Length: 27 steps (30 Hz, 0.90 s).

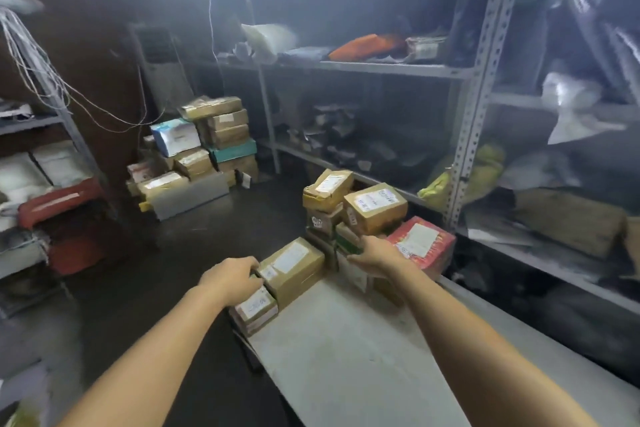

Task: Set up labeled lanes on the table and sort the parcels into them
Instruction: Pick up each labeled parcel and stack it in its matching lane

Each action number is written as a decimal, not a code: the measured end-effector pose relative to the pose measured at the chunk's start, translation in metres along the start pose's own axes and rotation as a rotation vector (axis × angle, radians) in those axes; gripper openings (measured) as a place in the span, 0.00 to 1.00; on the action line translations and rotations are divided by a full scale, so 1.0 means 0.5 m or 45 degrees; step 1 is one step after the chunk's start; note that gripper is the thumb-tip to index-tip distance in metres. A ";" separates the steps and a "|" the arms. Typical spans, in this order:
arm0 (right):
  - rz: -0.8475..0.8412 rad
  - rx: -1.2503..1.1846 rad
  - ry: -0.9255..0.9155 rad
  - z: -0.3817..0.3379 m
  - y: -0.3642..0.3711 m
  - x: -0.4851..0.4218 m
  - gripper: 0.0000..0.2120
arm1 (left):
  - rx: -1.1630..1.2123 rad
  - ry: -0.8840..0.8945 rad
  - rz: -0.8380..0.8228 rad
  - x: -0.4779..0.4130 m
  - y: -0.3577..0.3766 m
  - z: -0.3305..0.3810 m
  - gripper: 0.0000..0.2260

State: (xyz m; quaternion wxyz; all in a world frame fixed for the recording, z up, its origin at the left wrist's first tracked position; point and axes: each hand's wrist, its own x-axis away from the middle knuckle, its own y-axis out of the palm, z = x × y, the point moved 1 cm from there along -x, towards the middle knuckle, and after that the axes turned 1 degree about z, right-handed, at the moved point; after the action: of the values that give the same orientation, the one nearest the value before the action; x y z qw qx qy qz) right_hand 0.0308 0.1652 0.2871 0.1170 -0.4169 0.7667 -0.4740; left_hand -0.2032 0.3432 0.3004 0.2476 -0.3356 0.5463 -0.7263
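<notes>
- No lane labels visible anywhere on the pale, scuffed table top [346,340]; lanes judged not yet set up.
- Parcels bunched unsorted beyond both hands at the far end; sorting judged barely begun.
- Left hand [235,282]: arm stretched forward, palm down, fingers curled over the far edge of a small flat labelled parcel [256,308] directly beneath it.
- Just right of that hand: brown cardboard box with white label [294,270], touching the small parcel.
- Right hand [375,255]: arm extended, fingers fairly straight, tips against a green-and-white box [346,241]; grip not confirmed, blurred.
- Just right of the right hand: red box with white label [420,244]; above it, stacked brown cartons [375,206].
</notes>
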 end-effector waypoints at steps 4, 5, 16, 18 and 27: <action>0.191 -0.240 0.151 0.039 -0.041 -0.091 0.17 | 0.137 0.198 0.044 -0.169 -0.025 0.103 0.16; 0.236 -0.307 0.197 0.052 -0.045 -0.120 0.19 | 0.158 0.255 0.054 -0.215 -0.029 0.131 0.17; 0.673 -0.750 0.670 0.117 -0.010 -0.393 0.20 | 0.447 0.724 -0.069 -0.657 0.014 0.376 0.22; 0.735 -0.847 0.738 0.124 -0.001 -0.438 0.20 | 0.409 0.773 -0.111 -0.721 0.030 0.403 0.23; 0.923 -1.151 0.948 0.164 0.013 -0.527 0.20 | 0.260 0.817 -0.361 -0.854 0.087 0.479 0.28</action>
State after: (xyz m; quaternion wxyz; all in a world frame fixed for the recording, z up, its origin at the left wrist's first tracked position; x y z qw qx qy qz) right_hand 0.2392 0.3127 0.1820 -0.1885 0.0486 0.9693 -0.1505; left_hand 0.2567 0.4909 0.2084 -0.0073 -0.1368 0.4690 -0.8725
